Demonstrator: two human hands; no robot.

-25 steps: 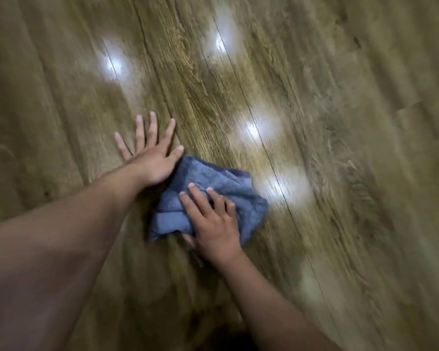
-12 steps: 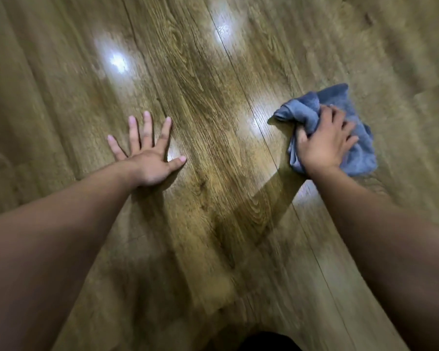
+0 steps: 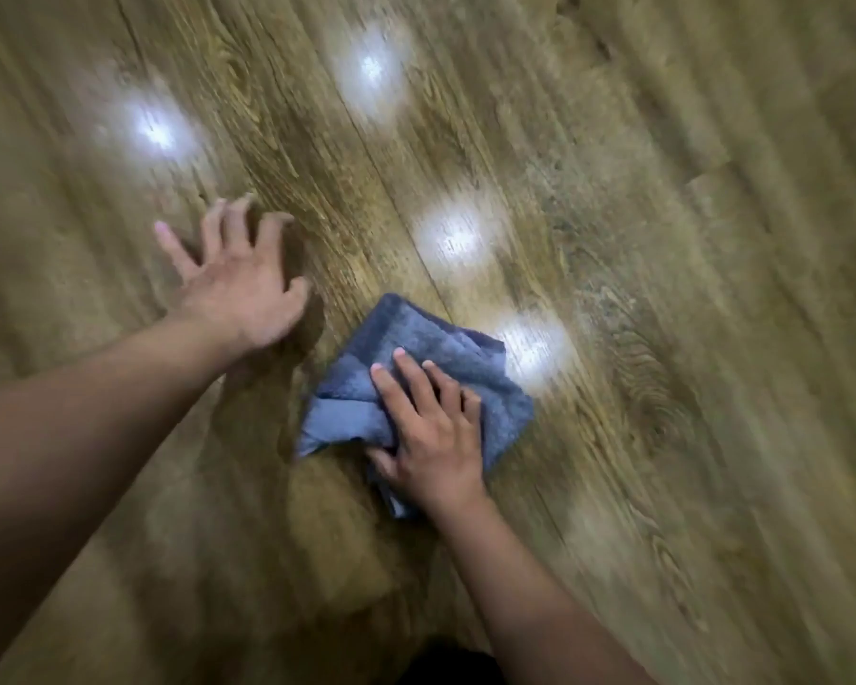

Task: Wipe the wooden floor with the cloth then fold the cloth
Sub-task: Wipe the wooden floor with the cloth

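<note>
A crumpled blue-grey cloth [image 3: 431, 348] lies on the wooden floor [image 3: 663, 289] near the middle of the view. My right hand [image 3: 431, 437] presses down on the cloth's near half, fingers mostly straight across its top and thumb at its near-left edge. My left hand [image 3: 238, 284] is spread on the bare floor just left of the cloth, not touching it, its fingers slightly bent and blurred.
Glossy brown planks run diagonally across the whole view. Several bright light reflections [image 3: 453, 237] sit on the boards beyond and to the right of the cloth. A dark shape [image 3: 446, 660] shows at the bottom edge.
My right hand has swept the cloth from the far right back toward me and leftward, close to my left hand. My left hand has lifted its palm slightly and bent its fingers.
</note>
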